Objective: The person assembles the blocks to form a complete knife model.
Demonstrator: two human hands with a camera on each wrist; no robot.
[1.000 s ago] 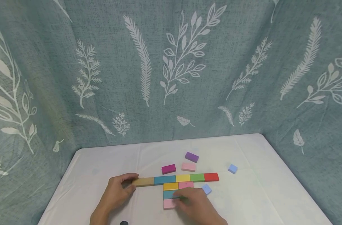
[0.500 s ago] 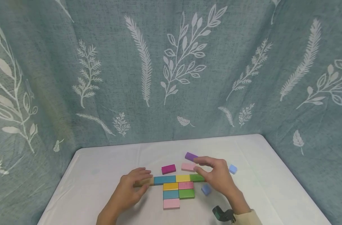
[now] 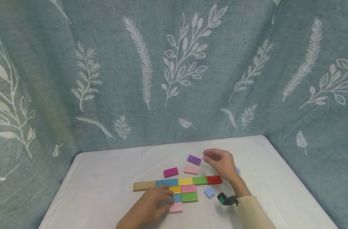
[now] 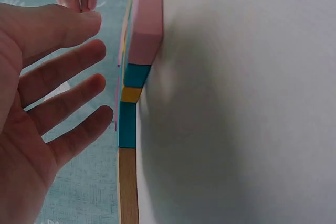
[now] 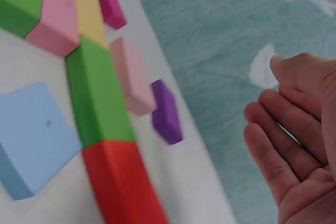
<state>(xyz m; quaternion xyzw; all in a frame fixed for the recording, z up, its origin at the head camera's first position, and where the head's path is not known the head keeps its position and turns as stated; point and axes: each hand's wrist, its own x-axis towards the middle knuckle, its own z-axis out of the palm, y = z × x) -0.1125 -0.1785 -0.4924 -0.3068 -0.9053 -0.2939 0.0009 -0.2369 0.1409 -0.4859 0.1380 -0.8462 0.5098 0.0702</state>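
Observation:
A row of flat wooden blocks runs across the table: plain wood (image 3: pixel 144 186), blue (image 3: pixel 166 182), yellow (image 3: pixel 185 181), green (image 3: pixel 199 180) and red (image 3: pixel 214 180). In front of its middle sit an orange-yellow block (image 3: pixel 176 189), a pink block (image 3: pixel 188 188), a teal block (image 3: pixel 178 197), another green block (image 3: pixel 189 197) and a light pink block (image 3: pixel 177 207). My left hand (image 3: pixel 151 204) hovers at the left of this group, fingers spread and holding nothing, as the left wrist view shows. Beside the loose purple block (image 3: pixel 194 160), my right hand (image 3: pixel 221 162) is raised with fingers loosely curved around nothing.
Behind the row lie a magenta block (image 3: pixel 170 172) and a loose pale pink block (image 3: pixel 191 170). A light blue block (image 3: pixel 209 192) rests in front of the red end; another light blue block (image 3: pixel 238 170) is mostly hidden behind my right wrist. A patterned curtain (image 3: pixel 156 127) borders the table.
My right hand has left the front green block and moved away to the back right. My left hand has shifted from the plain wood block rightward and nearer, over the front blocks.

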